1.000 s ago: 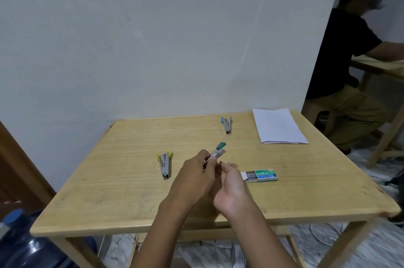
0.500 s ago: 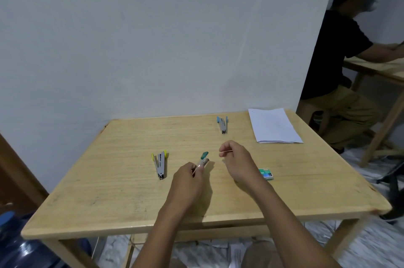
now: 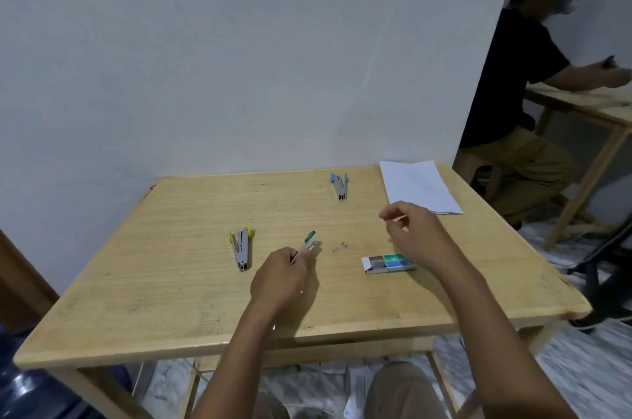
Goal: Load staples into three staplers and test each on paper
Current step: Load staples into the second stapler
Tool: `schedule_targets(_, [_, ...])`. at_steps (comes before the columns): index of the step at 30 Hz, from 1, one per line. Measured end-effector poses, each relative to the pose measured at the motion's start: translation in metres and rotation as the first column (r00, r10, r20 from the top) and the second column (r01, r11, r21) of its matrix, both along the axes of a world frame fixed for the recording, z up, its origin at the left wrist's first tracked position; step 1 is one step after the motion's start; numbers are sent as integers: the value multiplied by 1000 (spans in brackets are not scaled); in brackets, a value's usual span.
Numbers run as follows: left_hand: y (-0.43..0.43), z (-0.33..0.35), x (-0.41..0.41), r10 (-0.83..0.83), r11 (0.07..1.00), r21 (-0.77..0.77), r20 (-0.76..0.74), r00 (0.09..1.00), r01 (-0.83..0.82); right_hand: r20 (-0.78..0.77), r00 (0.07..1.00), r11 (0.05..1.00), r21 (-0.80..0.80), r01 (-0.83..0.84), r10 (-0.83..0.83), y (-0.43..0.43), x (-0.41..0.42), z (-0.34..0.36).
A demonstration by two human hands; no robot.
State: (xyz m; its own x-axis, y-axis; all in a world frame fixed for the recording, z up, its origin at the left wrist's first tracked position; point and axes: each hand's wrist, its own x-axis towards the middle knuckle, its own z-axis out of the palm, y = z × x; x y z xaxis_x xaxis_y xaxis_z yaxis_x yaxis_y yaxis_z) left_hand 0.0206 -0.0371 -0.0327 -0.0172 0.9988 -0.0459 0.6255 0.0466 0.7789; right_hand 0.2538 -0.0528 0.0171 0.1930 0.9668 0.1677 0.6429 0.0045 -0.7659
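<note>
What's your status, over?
Left hand holds the green stapler, open. Right hand pinches a staple strip. Two staplers untouched. Nothing blocking.

Far right: seated person in black shirt [image 3: 506, 76] at a second wooden table [image 3: 588, 107]. Near left: blue water jug [image 3: 30, 388]. Behind: pale wall [image 3: 239, 52].

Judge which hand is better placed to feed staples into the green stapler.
Right. The right hand pinches a thin strip that looks like staples, while the left hand is occupied holding the green stapler open.
</note>
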Motion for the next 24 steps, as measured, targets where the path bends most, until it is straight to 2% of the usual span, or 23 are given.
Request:
schedule_targets(5, [1, -1, -4, 50, 999, -15, 146, 988, -48, 289, 938, 950, -294, -106, 194, -9, 14, -2])
schedule_targets(11, [4, -2, -8, 74, 997, -42, 246, 967, -65, 478, 834, 925, -369, -97, 277, -7, 2, -6])
schedule_targets(15, [2, -2, -9, 48, 999, -27, 236, 971, -42, 533, 794, 920, -383, -80, 290, -3, 1, -6])
schedule_targets(24, [2, -4, -9, 48, 999, -19, 223, 974, -45, 496, 795, 894, -430, -126, 350, 3, -1, 1])
